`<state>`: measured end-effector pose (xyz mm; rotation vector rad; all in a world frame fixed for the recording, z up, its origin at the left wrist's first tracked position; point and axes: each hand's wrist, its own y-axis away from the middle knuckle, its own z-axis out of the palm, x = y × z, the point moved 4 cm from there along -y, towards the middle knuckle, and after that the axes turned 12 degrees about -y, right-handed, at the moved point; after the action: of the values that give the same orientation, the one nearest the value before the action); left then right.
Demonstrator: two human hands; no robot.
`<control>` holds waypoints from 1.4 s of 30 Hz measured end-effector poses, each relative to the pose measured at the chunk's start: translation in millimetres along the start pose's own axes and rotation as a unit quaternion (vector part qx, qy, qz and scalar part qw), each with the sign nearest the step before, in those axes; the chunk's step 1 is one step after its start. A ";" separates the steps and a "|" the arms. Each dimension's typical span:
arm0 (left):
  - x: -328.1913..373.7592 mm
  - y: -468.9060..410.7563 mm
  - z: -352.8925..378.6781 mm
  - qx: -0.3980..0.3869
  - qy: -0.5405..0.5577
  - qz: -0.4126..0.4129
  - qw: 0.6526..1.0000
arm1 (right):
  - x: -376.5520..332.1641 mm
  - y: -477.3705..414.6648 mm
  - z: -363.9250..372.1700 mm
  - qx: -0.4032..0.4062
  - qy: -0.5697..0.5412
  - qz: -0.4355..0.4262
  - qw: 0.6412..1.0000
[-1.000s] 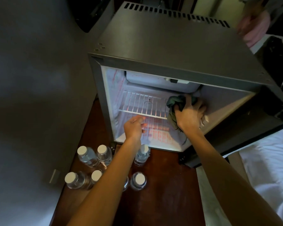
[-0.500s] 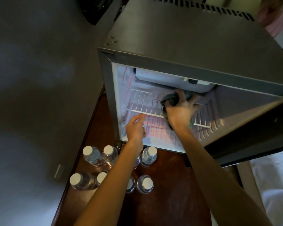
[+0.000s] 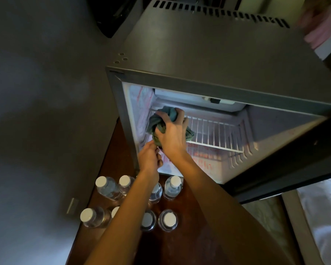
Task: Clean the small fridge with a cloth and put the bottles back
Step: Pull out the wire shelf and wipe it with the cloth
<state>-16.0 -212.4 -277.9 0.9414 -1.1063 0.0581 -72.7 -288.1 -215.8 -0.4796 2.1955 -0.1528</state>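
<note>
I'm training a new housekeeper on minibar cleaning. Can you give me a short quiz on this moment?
1. True or false: the bottles stand outside the fridge, on the wooden surface in front of it.
2. Where is the cloth?
A. at the left end of the wire shelf
B. on top of the fridge
C. among the bottles
3. Which hand has its fingers curled over the bunched cloth?

Key: 1 true; 2 A; 3 the right hand.
</note>
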 end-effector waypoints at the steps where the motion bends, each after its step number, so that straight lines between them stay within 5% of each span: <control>1: 1.3 1.3 3.8 -0.005 -0.004 0.001 1.000 | 5.1 0.8 -6.3 0.004 -0.001 0.006 1.000; 18: -24.6 35.8 75.0 -0.101 0.015 -0.017 0.995 | 84.6 28.6 -135.1 0.051 0.108 0.121 0.985; 31: -35.9 32.2 97.8 -0.136 0.196 -0.114 0.964 | 64.0 -5.9 -141.1 -0.026 0.105 0.037 0.993; 42: -15.4 23.0 84.7 -0.176 0.153 -0.143 0.962 | 104.3 146.1 -125.1 0.008 -0.015 0.014 1.000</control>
<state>-96.6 -248.6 -265.7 0.7326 -0.6571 -0.2174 -270.1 -201.9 -254.3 -0.4402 2.1686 -0.1473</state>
